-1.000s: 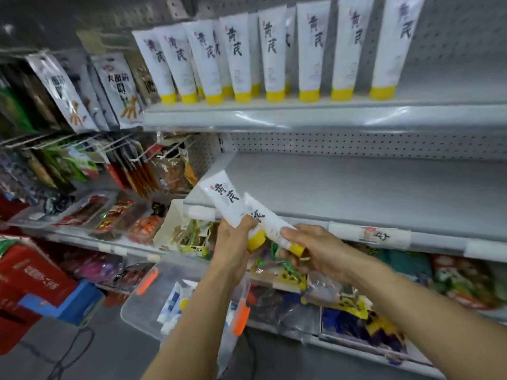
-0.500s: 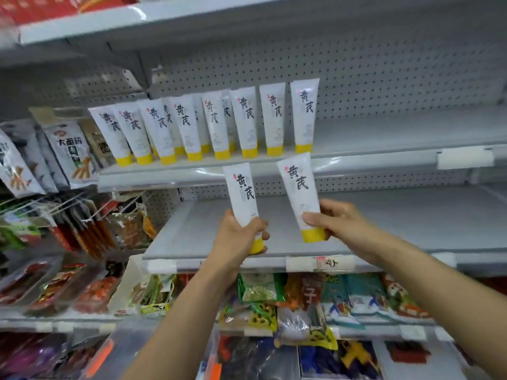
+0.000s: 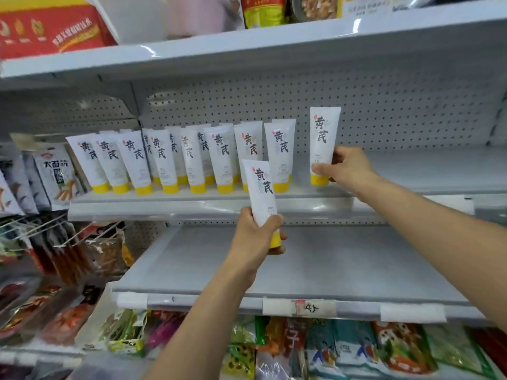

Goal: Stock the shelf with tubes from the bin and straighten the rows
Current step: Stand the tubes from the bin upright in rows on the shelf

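A row of white tubes with yellow caps (image 3: 189, 160) stands cap-down on the middle shelf (image 3: 192, 208), two deep in places. My right hand (image 3: 347, 167) grips one tube (image 3: 323, 141) upright, its yellow cap touching the shelf just right of the row's last tube (image 3: 281, 154). My left hand (image 3: 258, 234) holds a second tube (image 3: 262, 190) upright in front of the shelf's edge, below the row. The bin is out of view.
The grey shelf below (image 3: 315, 264) is bare, with a price tag (image 3: 300, 308) on its rail. Snack packets hang at the left (image 3: 59, 174) and fill the lowest shelf (image 3: 343, 349). A red box (image 3: 46, 28) and packets sit on the top shelf. Pegboard (image 3: 384, 105) backs the shelves.
Both hands rose from near the lower shelf. My right hand carried its tube up and right to the end of the row; my left hand lifted its tube in front of the middle shelf.
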A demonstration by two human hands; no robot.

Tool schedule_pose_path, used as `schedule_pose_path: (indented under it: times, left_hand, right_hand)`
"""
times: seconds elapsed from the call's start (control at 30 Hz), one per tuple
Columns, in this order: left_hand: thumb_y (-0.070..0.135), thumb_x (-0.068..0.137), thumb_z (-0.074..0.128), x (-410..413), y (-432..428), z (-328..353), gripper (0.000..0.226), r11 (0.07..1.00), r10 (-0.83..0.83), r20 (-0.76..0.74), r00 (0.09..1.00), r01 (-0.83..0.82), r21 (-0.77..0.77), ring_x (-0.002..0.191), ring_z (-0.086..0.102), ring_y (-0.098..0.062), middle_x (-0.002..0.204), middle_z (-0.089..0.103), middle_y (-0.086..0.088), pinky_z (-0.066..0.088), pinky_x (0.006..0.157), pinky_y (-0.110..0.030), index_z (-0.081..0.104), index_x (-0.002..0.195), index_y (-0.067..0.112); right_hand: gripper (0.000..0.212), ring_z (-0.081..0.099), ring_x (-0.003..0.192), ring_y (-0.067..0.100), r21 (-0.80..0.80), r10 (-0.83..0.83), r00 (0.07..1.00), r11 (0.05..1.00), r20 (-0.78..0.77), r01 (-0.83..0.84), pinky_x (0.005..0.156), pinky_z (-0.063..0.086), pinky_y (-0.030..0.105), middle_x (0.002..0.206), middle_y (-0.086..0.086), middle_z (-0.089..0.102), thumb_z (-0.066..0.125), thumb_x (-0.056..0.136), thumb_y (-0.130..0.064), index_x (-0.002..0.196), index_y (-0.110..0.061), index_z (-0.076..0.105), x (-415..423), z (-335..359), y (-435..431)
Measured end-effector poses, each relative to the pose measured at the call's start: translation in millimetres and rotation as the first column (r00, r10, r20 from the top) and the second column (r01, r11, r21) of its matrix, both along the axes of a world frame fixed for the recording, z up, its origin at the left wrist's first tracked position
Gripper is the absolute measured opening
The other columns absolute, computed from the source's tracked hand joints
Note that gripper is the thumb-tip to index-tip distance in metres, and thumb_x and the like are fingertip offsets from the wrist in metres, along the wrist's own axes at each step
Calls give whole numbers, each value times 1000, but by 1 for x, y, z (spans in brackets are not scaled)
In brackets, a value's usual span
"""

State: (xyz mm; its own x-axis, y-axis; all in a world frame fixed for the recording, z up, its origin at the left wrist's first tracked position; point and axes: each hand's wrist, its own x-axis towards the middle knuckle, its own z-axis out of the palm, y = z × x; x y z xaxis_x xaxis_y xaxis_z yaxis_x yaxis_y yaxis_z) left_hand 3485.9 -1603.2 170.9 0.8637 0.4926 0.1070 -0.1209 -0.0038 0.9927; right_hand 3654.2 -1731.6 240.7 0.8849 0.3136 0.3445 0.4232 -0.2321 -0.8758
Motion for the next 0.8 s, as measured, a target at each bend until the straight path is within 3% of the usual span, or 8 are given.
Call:
schedule_pose_path:
  times: [0.2,0.57,0.8]
  left_hand:
    - [17,90,64,21,-13,0,33,997,20,16,1000,-21,80,80,67,-15,110,61,-5,60,67,-34,44,117,17]
    - [20,91,64,33,-12,1,39,990,56,31,998,-59,129,80,66,-12,111,60,-2,58,64,-26,42,123,20]
    - [21,93,60,31,-12,2,35,993,46,35,998,-50,111,83,65,-17,109,62,-5,56,62,-26,44,124,21]
  right_hand:
    - [44,65,104,24,-106,24,1000,994,-19,-26,96,51,38,118,10,68,77,79,-9,120,-5,62,44,-10,17]
    - [45,63,108,25,-86,80,997,993,1,-79,96,51,36,124,11,65,74,82,-8,124,-5,59,74,-16,30]
    - [53,60,111,25,-198,-14,1000,980,0,14,89,49,33,124,8,61,75,82,-20,127,-4,52,71,-14,30]
